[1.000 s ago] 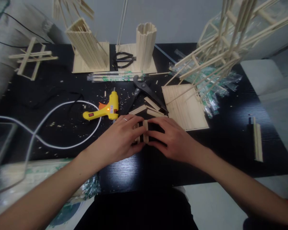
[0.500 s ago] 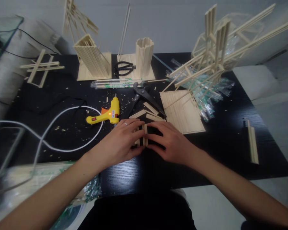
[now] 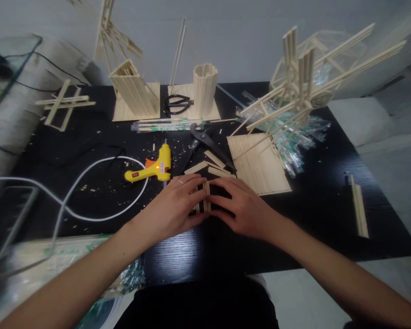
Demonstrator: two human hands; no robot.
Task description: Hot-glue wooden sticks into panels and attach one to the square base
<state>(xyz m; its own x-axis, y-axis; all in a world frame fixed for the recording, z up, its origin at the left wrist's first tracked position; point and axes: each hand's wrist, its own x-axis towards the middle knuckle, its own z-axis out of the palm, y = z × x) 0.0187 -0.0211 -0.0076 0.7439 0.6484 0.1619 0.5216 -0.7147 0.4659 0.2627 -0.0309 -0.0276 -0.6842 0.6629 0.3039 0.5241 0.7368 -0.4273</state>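
Currently gripping short sticks between both hands, over the near middle of a black table; cannot tell whether resting on the top or held clear. Closing around the left part of the sticks with the left hand, wearing a ring on one finger. Pressing against the right side of the same sticks with the right hand, fingertips parted, nearly meeting the left ones. Cannot make out how many sticks, being largely covered by the fingers.

Just beyond the hands, can see loose strips, lying close to dark pliers with handles splayed toward the hands. To the left, can see a yellow glue gun on its side, showing a lit orange lamp, beside a looped white cable. To the right of the strips, can see a board, bearing an open stick frame at its far edge.

Farther back, can spot a round tower and a leaning angular tower, both built of sticks, with black cutters in between and wrapped sticks in front. Well apart at the right, can see a small bundle.
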